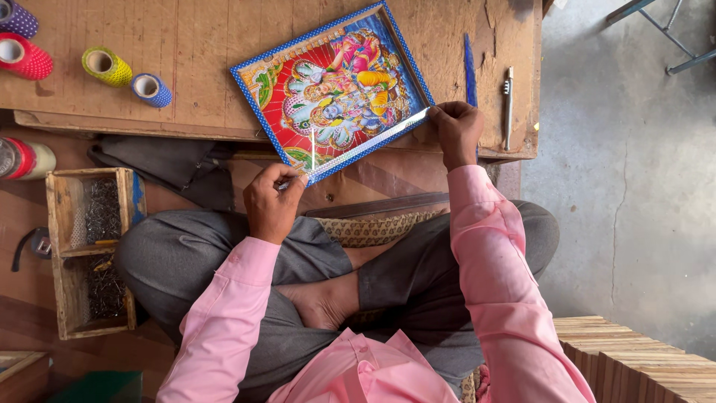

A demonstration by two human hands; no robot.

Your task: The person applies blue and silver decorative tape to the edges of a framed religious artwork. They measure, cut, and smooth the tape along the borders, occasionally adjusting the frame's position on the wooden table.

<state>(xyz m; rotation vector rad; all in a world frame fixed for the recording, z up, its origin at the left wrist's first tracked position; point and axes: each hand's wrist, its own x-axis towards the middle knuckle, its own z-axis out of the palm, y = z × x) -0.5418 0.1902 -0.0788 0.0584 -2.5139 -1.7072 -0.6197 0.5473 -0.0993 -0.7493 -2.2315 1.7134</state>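
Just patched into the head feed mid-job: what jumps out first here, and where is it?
The bright framed picture, red with a blue dotted border, lies tilted at the near edge of the wooden board. The left hand pinches its near corner and the right hand its right corner, a shiny strip running between them. Coloured tape rolls lie far left, and a wooden box of small nails sits beside the left knee.

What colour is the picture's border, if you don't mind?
Blue with small white dots, on the picture; head view.
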